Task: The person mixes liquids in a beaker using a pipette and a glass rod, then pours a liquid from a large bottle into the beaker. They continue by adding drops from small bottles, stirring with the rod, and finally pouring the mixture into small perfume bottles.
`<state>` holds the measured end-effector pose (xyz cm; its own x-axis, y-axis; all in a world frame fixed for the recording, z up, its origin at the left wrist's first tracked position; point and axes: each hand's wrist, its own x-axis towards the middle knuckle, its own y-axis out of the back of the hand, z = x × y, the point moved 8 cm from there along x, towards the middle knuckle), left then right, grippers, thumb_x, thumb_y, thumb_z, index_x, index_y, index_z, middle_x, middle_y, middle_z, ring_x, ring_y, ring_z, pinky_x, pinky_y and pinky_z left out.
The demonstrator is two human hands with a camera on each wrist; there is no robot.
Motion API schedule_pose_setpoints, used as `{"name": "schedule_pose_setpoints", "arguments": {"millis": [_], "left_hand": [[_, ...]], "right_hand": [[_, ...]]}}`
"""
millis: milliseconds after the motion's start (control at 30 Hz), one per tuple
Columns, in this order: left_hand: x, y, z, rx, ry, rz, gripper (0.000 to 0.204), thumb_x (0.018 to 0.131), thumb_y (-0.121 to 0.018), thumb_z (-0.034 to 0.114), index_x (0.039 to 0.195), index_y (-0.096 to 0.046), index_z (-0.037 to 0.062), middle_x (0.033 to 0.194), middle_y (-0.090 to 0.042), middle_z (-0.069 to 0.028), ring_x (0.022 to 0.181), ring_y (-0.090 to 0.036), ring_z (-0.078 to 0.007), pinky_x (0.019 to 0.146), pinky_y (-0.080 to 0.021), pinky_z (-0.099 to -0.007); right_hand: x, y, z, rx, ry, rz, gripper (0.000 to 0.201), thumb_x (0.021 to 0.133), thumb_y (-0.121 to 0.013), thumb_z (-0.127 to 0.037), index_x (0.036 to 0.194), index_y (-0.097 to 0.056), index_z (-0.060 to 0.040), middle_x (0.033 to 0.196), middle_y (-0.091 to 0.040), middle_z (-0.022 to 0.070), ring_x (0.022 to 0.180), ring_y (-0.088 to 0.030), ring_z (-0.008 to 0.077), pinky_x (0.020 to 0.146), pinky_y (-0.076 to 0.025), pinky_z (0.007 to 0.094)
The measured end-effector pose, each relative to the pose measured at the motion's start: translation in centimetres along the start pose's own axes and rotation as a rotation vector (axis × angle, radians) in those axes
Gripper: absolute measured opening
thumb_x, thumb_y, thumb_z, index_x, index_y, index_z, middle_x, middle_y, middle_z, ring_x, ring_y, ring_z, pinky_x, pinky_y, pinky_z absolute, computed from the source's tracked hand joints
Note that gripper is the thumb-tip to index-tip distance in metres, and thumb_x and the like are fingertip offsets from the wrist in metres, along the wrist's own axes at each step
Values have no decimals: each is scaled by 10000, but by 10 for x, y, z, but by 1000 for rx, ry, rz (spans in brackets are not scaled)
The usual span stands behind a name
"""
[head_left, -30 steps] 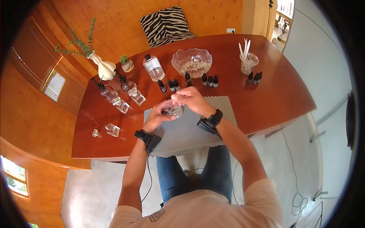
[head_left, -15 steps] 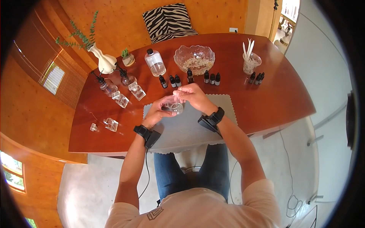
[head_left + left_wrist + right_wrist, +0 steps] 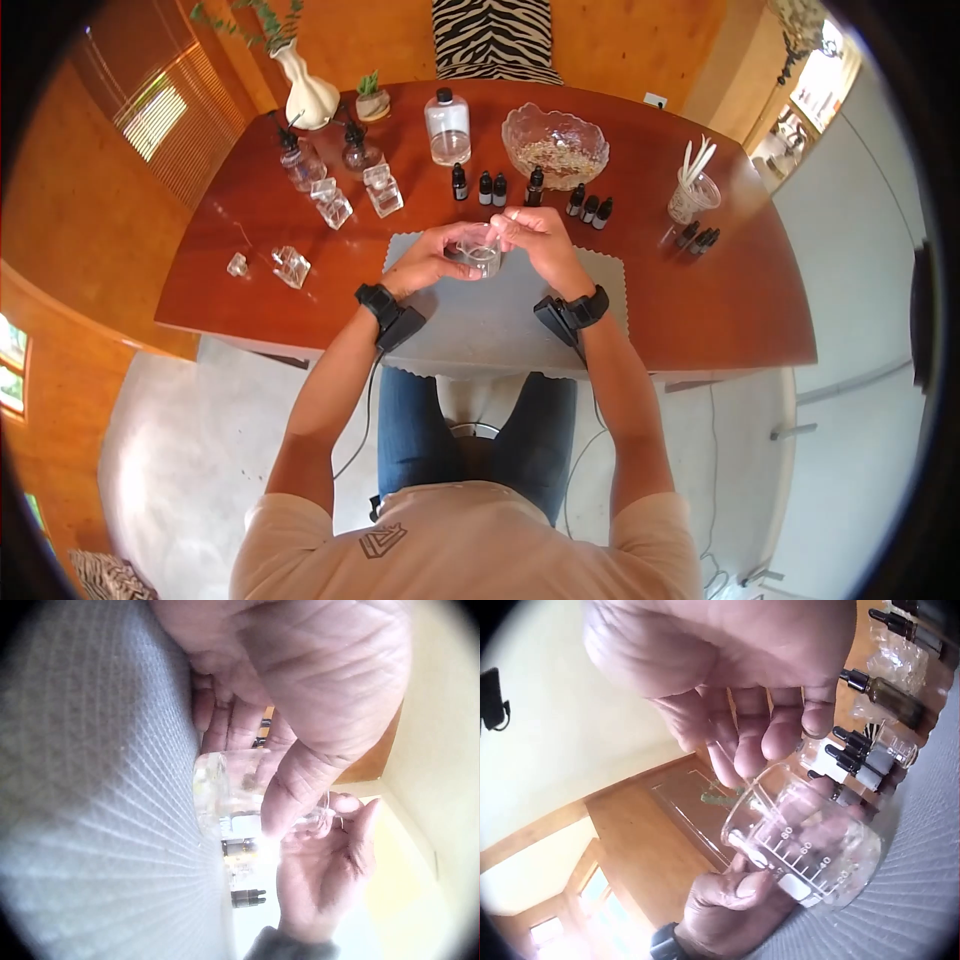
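Note:
A clear glass beaker (image 3: 821, 851) with white scale marks stands on the grey mat (image 3: 490, 325), tilted in the right wrist view by the camera's angle. My left hand (image 3: 435, 262) grips its side, thumb on the near side and fingers behind. Over the rim, my right hand (image 3: 545, 248) pinches a thin clear rod (image 3: 763, 799) whose lower part reaches down into the beaker. A little clear liquid shows low in the glass. The pinch itself is partly hidden behind the right palm and fingers.
Beyond the mat stand several small black-capped bottles (image 3: 492, 190), a large clear bottle (image 3: 448, 140) and a glass bowl (image 3: 556, 158). Clear square bottles (image 3: 382, 192) are at left, near a white vase (image 3: 310, 95). A cup with white strips (image 3: 695, 200) stands at right.
The head view has shifted, so the table sits higher and turned in it. Both hands stay at the beaker, the left holding it and the right pinching the rod above the rim.

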<state>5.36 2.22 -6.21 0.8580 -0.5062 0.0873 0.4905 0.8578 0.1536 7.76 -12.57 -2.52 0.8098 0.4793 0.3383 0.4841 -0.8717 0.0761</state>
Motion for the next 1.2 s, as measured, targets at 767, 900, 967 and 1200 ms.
{"name": "schedule_pose_setpoints", "arguments": {"millis": [767,900,967,1200], "left_hand": [[-2,3,2,99,-76,-3,656,789,-836,76,1393,-581,52,1293,-658,-99,1232,-592,-199,995,-517,-332],[-1,3,-6,-35,-43,-1,667,784,-843,103,1395,-581,56,1286,-667,-99,1223,-600,-202,1001,-505,-345],[-2,3,-4,-35,-58,2,672,779,-846,110,1395,-583,58,1283,-671,-98,1231,-597,-204,1004,-498,-353],[-2,4,-2,53,-65,1,684,774,-847,112,1403,-583,67,1308,-664,-85,1248,-580,-186,998,-479,-346]], "right_hand": [[-1,-6,-14,-136,30,-21,349,1043,-590,-274,929,-725,26,773,-620,9,736,-538,87,702,-425,244],[-1,-7,-21,-150,32,37,342,1042,-583,-263,930,-725,28,768,-615,7,735,-538,88,702,-422,242],[0,-8,-22,-143,35,27,337,1040,-588,-260,924,-727,24,762,-612,8,733,-540,86,696,-423,244],[0,-9,-24,-123,44,10,348,1045,-571,-252,921,-723,35,797,-616,13,737,-528,89,699,-412,245]]}}
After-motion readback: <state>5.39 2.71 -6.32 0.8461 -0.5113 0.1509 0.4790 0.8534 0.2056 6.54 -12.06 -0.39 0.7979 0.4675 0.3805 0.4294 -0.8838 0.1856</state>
